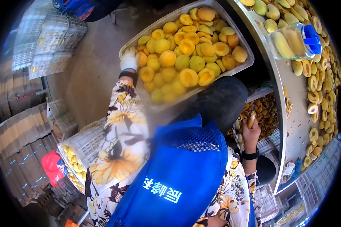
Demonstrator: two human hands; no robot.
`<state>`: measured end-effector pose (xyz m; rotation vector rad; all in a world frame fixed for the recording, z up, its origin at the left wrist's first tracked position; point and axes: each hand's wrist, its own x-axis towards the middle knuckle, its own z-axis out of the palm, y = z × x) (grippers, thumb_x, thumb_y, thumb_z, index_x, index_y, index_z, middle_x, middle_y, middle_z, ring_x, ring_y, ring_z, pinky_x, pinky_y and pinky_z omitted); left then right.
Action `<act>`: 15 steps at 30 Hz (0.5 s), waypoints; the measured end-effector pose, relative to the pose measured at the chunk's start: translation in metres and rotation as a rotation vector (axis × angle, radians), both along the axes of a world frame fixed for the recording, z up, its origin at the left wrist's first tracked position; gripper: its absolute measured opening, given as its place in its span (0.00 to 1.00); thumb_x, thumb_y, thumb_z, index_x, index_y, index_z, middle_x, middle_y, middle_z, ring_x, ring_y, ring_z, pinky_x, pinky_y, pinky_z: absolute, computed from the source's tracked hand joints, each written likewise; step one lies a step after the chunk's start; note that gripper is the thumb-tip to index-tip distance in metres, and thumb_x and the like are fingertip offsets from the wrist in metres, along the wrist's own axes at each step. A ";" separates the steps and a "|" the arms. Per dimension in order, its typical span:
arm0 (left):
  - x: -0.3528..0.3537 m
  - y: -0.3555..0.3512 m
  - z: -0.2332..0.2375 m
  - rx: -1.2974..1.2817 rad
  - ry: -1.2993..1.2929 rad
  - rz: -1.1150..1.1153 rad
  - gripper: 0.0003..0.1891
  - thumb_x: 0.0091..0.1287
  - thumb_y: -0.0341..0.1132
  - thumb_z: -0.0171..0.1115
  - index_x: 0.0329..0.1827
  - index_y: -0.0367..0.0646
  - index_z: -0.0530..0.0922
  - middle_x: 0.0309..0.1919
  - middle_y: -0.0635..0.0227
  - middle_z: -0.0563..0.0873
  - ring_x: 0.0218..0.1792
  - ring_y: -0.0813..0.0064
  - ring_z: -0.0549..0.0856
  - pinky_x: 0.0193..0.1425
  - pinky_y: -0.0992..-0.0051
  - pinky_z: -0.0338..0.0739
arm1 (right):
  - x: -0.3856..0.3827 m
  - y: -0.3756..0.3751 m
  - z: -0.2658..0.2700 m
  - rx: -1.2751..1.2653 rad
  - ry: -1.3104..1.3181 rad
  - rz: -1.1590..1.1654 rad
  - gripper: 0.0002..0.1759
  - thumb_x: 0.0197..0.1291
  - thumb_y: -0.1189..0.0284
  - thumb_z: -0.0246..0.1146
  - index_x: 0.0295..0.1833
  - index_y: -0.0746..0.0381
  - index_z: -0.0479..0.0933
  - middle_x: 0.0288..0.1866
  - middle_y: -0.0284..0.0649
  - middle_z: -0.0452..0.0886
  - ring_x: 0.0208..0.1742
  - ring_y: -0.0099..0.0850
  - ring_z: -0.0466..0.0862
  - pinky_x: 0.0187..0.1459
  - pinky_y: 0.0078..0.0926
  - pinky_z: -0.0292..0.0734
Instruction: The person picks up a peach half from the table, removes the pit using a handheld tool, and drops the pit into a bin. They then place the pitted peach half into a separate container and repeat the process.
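A pale plastic tray (234, 70) full of yellow peach halves (170, 56) lies in front of me, its near side by my dark-trousered knee (223, 98). My left hand (129, 61), in a white glove, is closed on the tray's left rim; its fingers show only in part. Lower right, under the table edge, my bare right hand (251, 132) is closed around a slim tool with a brown handle (251, 119). The tool's tip is too small to make out. Behind that hand is a bin of brownish fruit scraps (266, 111).
On the right, a metal table (297, 109) carries many cut peach halves (321, 98) and a clear container with a blue lid (293, 41). Stacked white crates (51, 34) stand upper left. A crate of yellow fruit (74, 160) and flattened cardboard (23, 130) are at left.
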<state>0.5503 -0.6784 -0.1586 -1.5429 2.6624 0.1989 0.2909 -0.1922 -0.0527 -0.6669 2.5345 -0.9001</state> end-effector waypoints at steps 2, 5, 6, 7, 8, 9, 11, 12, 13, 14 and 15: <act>0.009 -0.001 -0.004 -0.018 0.023 -0.026 0.22 0.63 0.46 0.55 0.58 0.49 0.74 0.59 0.52 0.74 0.58 0.51 0.74 0.59 0.58 0.70 | 0.000 -0.001 0.004 -0.003 0.006 -0.008 0.12 0.55 0.74 0.64 0.44 0.66 0.75 0.29 0.54 0.80 0.31 0.49 0.82 0.32 0.35 0.76; 0.009 0.000 -0.009 -0.026 0.041 -0.048 0.19 0.64 0.45 0.54 0.54 0.47 0.75 0.53 0.52 0.78 0.53 0.51 0.77 0.55 0.57 0.72 | 0.000 0.000 0.005 0.045 -0.007 -0.032 0.11 0.55 0.74 0.63 0.44 0.65 0.75 0.30 0.54 0.80 0.33 0.49 0.83 0.34 0.35 0.76; 0.008 -0.001 -0.010 -0.026 0.045 -0.054 0.18 0.64 0.45 0.53 0.52 0.47 0.75 0.51 0.52 0.79 0.51 0.51 0.78 0.53 0.56 0.73 | 0.001 0.000 0.004 0.051 -0.005 -0.030 0.12 0.56 0.74 0.63 0.45 0.65 0.75 0.30 0.54 0.80 0.33 0.50 0.83 0.34 0.35 0.76; 0.019 -0.015 -0.031 -0.216 0.020 -0.313 0.17 0.65 0.46 0.53 0.51 0.47 0.76 0.47 0.53 0.80 0.48 0.52 0.80 0.51 0.56 0.74 | 0.002 -0.002 0.004 0.047 -0.006 -0.035 0.12 0.56 0.74 0.63 0.45 0.65 0.75 0.30 0.54 0.80 0.33 0.50 0.83 0.34 0.35 0.76; 0.029 -0.031 -0.051 -0.405 -0.008 -0.569 0.16 0.65 0.47 0.52 0.49 0.47 0.76 0.44 0.53 0.81 0.45 0.52 0.81 0.49 0.55 0.75 | 0.004 -0.005 0.002 0.027 -0.023 -0.021 0.12 0.56 0.73 0.64 0.46 0.65 0.75 0.30 0.54 0.80 0.33 0.50 0.83 0.34 0.35 0.76; 0.004 -0.023 -0.046 -0.175 -0.096 -0.059 0.17 0.66 0.49 0.51 0.48 0.49 0.76 0.43 0.56 0.82 0.43 0.55 0.82 0.45 0.55 0.76 | 0.004 -0.010 -0.001 -0.001 -0.036 -0.007 0.13 0.56 0.73 0.64 0.46 0.65 0.75 0.30 0.54 0.80 0.33 0.49 0.83 0.34 0.35 0.76; -0.026 -0.022 -0.020 -0.046 -0.271 0.046 0.16 0.65 0.45 0.51 0.43 0.47 0.81 0.43 0.54 0.84 0.44 0.55 0.84 0.47 0.55 0.77 | 0.004 -0.018 -0.002 0.012 -0.036 0.038 0.14 0.55 0.73 0.64 0.46 0.65 0.75 0.30 0.54 0.80 0.32 0.48 0.83 0.34 0.35 0.76; -0.030 -0.035 -0.025 0.044 -0.294 0.022 0.15 0.65 0.43 0.51 0.42 0.46 0.83 0.43 0.53 0.84 0.45 0.55 0.84 0.48 0.56 0.78 | 0.004 -0.021 0.002 0.000 0.000 0.070 0.13 0.55 0.73 0.64 0.46 0.65 0.75 0.29 0.54 0.80 0.31 0.49 0.82 0.33 0.35 0.76; -0.027 -0.043 -0.034 0.023 -0.256 0.004 0.15 0.64 0.41 0.52 0.41 0.43 0.84 0.41 0.51 0.85 0.45 0.54 0.84 0.49 0.57 0.78 | 0.004 -0.022 0.009 0.024 0.021 0.070 0.13 0.55 0.73 0.64 0.45 0.65 0.75 0.29 0.55 0.80 0.32 0.50 0.82 0.33 0.35 0.76; -0.038 -0.042 -0.022 0.027 -0.233 0.038 0.15 0.63 0.42 0.52 0.42 0.44 0.84 0.41 0.51 0.85 0.44 0.53 0.84 0.49 0.56 0.78 | 0.003 -0.022 0.013 0.048 0.041 0.064 0.13 0.55 0.73 0.64 0.45 0.65 0.75 0.29 0.55 0.79 0.32 0.51 0.82 0.32 0.36 0.76; -0.047 -0.039 -0.010 0.035 -0.210 0.074 0.16 0.63 0.44 0.53 0.42 0.44 0.83 0.41 0.51 0.85 0.44 0.52 0.84 0.49 0.56 0.77 | 0.001 -0.015 0.012 0.044 0.024 0.040 0.13 0.55 0.73 0.64 0.45 0.65 0.75 0.29 0.55 0.80 0.32 0.51 0.82 0.32 0.36 0.76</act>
